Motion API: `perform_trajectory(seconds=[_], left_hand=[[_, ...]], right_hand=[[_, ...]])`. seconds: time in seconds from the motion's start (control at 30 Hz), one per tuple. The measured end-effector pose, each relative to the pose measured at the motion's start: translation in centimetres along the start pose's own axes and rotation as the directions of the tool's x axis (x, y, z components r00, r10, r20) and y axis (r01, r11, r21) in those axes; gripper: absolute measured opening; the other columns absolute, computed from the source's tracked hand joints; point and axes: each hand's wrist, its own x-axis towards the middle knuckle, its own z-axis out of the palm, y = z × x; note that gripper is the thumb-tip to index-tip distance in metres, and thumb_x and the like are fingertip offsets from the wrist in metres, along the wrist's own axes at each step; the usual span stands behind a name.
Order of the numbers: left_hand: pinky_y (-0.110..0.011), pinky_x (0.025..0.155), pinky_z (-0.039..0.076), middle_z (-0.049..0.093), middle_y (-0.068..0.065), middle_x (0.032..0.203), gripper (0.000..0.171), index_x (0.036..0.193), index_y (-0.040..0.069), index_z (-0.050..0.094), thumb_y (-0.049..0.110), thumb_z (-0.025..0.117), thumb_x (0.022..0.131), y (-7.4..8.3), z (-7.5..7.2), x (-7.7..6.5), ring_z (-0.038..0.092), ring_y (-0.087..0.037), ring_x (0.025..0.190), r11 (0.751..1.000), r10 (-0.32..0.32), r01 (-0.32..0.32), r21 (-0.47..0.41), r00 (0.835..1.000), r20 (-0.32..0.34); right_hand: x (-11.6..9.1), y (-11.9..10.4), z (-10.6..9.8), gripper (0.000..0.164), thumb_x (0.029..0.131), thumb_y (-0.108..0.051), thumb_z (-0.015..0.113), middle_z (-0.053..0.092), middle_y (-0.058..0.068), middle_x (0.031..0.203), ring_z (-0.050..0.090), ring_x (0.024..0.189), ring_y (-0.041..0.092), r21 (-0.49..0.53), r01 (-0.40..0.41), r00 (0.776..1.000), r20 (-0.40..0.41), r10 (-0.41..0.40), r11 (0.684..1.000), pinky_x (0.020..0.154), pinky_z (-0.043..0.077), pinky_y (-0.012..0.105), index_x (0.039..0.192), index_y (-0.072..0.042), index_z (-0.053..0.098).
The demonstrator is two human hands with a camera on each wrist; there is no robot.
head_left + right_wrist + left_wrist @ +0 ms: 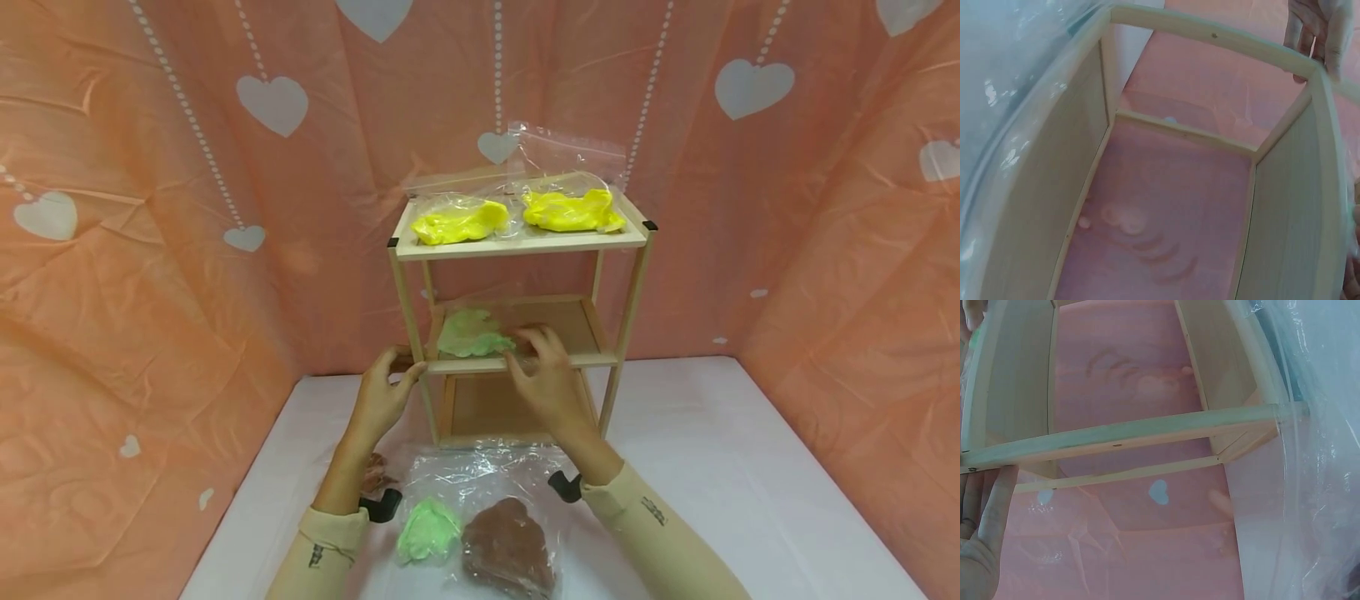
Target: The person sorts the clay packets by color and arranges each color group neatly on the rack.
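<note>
Because this bagged green clay [468, 333] seems soft, I'd pinch its edge; left grip [384, 393] holds the wooden rack [465, 365], right grip [545, 379] unclear.

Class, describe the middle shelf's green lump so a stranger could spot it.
Find the wooden rack on the white table. On its middle shelf, beside the right hand, lies the green lump. It is the rack's only green lump; yellow lumps sit above.
</note>
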Motion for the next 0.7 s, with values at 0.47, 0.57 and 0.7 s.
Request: perform_trajectory(seconds=[0.47,0.57,0.7], left_hand=[[-0.047,0.095,0.064,0.070,-0.018,0.122,0.028,0.127,0.002,0.067,0.019,0.072,0.105,-0.3,-0.1,0.1,0.070,-0.033,0.112,1.000,0.001,-0.001,-0.022,1.000,0.004],[-0.045,0.095,0.065,0.070,-0.018,0.121,0.027,0.126,0.002,0.067,0.019,0.072,0.105,-0.4,-0.1,0.2,0.070,-0.032,0.111,1.000,0.002,-0.002,-0.024,1.000,0.003],[-0.042,0.094,0.065,0.070,-0.017,0.120,0.027,0.126,0.002,0.067,0.017,0.072,0.105,-0.5,0.0,0.2,0.070,-0.032,0.111,1.000,0.005,-0.005,-0.025,1.000,0.003]], right_hand=[[-0.9,0.8,-6.2,0.025,0.092,0.009,0.078,0.067,0.016,0.112,0.065,0.094,0.028,0.042,0.159,0.984,-0.093,-0.155,0.986,0.080,0.060,0.021,0.115,0.001,0.075],[-0.9,0.8,-7.4,0.027,0.090,0.012,0.078,0.069,0.015,0.112,0.064,0.094,0.028,0.053,0.191,0.975,-0.125,-0.183,0.980,0.083,0.056,0.021,0.115,0.001,0.075],[-0.7,1.0,-9.0,0.025,0.088,0.015,0.077,0.070,0.019,0.107,0.063,0.091,0.030,0.049,0.250,0.954,-0.185,-0.237,0.967,0.086,0.054,0.022,0.111,0.005,0.074]])
